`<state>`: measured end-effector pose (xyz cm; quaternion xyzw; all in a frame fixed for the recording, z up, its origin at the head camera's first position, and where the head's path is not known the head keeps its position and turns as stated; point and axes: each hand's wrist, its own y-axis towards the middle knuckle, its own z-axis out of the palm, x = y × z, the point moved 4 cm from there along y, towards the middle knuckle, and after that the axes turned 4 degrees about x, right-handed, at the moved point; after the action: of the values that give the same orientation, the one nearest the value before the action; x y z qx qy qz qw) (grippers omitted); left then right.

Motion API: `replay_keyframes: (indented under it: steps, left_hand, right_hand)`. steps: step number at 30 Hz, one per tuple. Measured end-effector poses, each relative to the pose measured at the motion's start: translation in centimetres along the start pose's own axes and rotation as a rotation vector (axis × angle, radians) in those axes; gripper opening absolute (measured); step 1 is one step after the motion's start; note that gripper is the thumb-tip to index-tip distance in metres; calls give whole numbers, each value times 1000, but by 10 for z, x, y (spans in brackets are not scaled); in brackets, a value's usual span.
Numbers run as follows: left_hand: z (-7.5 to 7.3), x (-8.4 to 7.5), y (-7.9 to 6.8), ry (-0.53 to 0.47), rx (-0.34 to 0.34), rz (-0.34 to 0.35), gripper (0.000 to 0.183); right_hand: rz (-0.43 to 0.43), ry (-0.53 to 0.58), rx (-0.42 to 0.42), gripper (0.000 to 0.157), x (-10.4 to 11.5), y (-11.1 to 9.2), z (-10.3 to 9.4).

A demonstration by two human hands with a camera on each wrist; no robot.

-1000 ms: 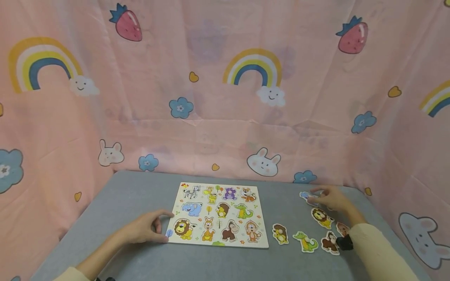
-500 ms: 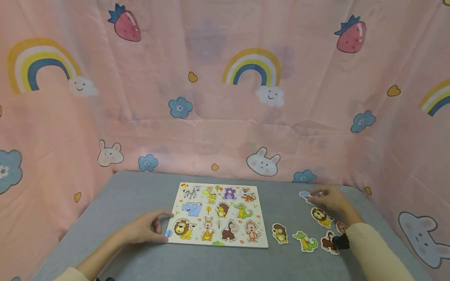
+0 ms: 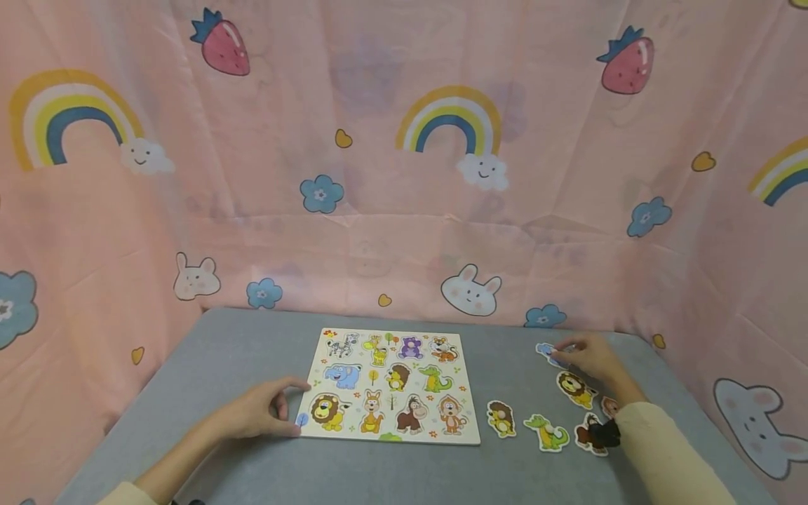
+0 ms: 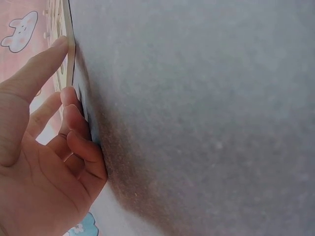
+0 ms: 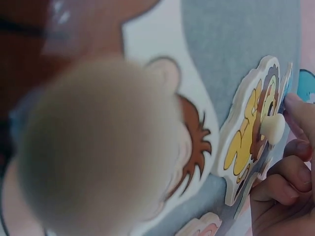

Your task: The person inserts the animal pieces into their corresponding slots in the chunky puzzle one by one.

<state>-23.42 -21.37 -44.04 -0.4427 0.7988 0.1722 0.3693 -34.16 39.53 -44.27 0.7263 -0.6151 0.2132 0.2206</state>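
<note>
An animal puzzle board (image 3: 407,379) lies flat on the grey table. My left hand (image 3: 255,409) is at its left edge in the head view, thumb near the front corner and index finger farther back. In the left wrist view, the left thumb (image 4: 47,61) touches the board's side, and other fingers bend beside it. On the far right, my right hand (image 3: 590,358) pinches a blue elephant puzzle piece (image 3: 546,351), partly hidden by the fingers. A lion piece (image 3: 576,390) lies just in front of that hand; its pale knob (image 5: 272,129) shows in the right wrist view.
Between board and right forearm lie a hedgehog piece (image 3: 501,419), a crocodile piece (image 3: 546,433) and a gorilla piece (image 3: 587,435). A monkey piece (image 3: 609,407) is partly under the right sleeve. Pink printed cloth (image 3: 372,252) hangs behind the table.
My right forearm has shifted slightly left, so its black wrist device covers more of the gorilla piece. The right fingers stay at the elephant piece, and the left hand keeps its place.
</note>
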Motion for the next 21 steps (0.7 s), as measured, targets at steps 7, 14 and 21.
replay_keyframes:
  steps: [7,14,21]
  left_hand:
    - [1,2,0,9,-6,-3,67]
    - [1,0,-1,3,-7,-2,67]
    - [0,-1,0,-8,-1,20,67]
  right_hand:
    - [21,13,-1,27,5,-4,1]
    - [4,60,-38,27,1,-6,2]
    - [18,90,-43,33,1,-9,0]
